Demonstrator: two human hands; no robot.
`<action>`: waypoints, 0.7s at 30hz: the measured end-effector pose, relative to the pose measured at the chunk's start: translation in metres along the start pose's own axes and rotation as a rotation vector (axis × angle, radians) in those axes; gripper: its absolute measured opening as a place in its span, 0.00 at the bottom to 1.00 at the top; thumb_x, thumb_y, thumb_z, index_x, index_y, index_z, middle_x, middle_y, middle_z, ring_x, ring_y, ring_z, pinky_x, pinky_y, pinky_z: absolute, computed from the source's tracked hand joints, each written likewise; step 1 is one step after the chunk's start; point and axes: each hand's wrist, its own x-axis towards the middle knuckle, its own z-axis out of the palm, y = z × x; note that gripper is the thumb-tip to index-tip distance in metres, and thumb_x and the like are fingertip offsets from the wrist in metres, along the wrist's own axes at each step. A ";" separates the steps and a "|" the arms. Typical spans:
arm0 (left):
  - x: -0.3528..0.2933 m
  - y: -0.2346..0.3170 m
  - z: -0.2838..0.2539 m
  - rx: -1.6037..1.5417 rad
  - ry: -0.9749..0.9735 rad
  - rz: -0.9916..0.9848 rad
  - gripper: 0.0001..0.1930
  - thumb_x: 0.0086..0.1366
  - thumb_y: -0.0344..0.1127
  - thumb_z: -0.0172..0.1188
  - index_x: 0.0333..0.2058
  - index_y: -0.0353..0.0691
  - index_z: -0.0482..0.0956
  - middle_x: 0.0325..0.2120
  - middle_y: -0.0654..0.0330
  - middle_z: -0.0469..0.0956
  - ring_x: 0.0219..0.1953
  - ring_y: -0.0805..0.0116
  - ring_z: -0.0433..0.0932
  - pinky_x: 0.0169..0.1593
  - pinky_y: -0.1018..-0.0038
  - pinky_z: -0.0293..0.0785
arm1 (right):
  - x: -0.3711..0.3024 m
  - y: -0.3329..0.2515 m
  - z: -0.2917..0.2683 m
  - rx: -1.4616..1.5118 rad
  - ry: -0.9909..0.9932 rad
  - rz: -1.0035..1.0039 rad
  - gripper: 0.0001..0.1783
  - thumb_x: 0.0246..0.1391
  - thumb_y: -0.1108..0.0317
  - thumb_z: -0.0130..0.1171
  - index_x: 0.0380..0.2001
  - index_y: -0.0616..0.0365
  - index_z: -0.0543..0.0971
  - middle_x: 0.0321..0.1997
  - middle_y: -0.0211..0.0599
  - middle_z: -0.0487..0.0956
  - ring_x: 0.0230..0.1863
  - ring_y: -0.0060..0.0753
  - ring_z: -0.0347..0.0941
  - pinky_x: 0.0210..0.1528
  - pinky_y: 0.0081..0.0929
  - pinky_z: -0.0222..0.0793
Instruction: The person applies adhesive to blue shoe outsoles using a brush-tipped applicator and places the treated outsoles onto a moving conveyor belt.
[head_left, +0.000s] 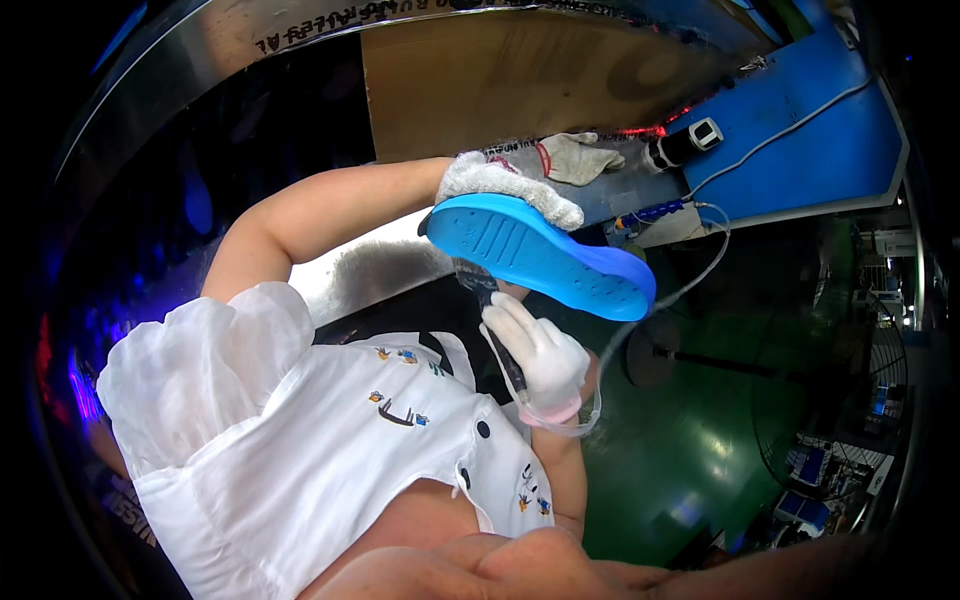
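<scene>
My left hand, in a fluffy white knitted glove, is closed on the upper edge of a shoe sole, bright blue turning violet at its right end. Grooves and small holes mark the face of the sole. Below it, my right hand wears a thin white glove and is closed round a dark-handled brush. The brush's dark head is close to the sole's lower edge; I cannot tell whether they touch. A clear tube loops by my right wrist.
Beyond my left hand, another knitted glove lies on the metal bench beside a black-and-white cylindrical object. A brown board stands behind. A grey cable crosses the blue panel. Green floor shows at the right.
</scene>
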 end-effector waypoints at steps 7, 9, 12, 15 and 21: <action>-0.014 0.028 0.035 0.003 0.115 -0.178 0.26 0.67 0.41 0.60 0.61 0.38 0.71 0.60 0.52 0.72 0.61 0.61 0.72 0.62 0.67 0.71 | -0.004 0.012 0.001 -0.157 0.036 -0.086 0.14 0.46 0.68 0.67 0.40 0.51 0.84 0.47 0.31 0.84 0.23 0.28 0.74 0.25 0.25 0.71; -0.019 0.066 0.084 0.024 0.217 -0.420 0.31 0.64 0.44 0.63 0.63 0.39 0.68 0.62 0.51 0.68 0.62 0.60 0.71 0.62 0.67 0.71 | -0.005 0.010 -0.004 -0.132 0.081 -0.077 0.14 0.47 0.67 0.66 0.40 0.50 0.84 0.47 0.31 0.84 0.23 0.27 0.73 0.24 0.25 0.70; -0.014 0.025 0.033 0.178 0.032 0.001 0.37 0.61 0.46 0.66 0.65 0.41 0.65 0.65 0.50 0.64 0.66 0.60 0.66 0.64 0.66 0.68 | -0.006 0.032 -0.002 0.071 0.309 0.010 0.16 0.44 0.69 0.69 0.40 0.52 0.84 0.45 0.35 0.84 0.24 0.32 0.74 0.24 0.26 0.71; -0.004 0.000 -0.027 0.555 -0.202 0.468 0.37 0.62 0.44 0.65 0.67 0.42 0.61 0.68 0.52 0.59 0.69 0.60 0.60 0.67 0.65 0.64 | -0.008 0.019 -0.007 -0.225 0.054 -0.060 0.19 0.46 0.68 0.65 0.45 0.47 0.83 0.47 0.30 0.84 0.24 0.28 0.74 0.23 0.25 0.69; -0.014 0.020 0.011 -0.025 0.269 -0.003 0.25 0.68 0.41 0.57 0.61 0.40 0.71 0.59 0.49 0.72 0.60 0.59 0.74 0.64 0.66 0.68 | -0.009 0.042 -0.006 0.018 0.367 0.018 0.14 0.47 0.68 0.65 0.40 0.49 0.84 0.44 0.33 0.85 0.22 0.28 0.73 0.22 0.23 0.68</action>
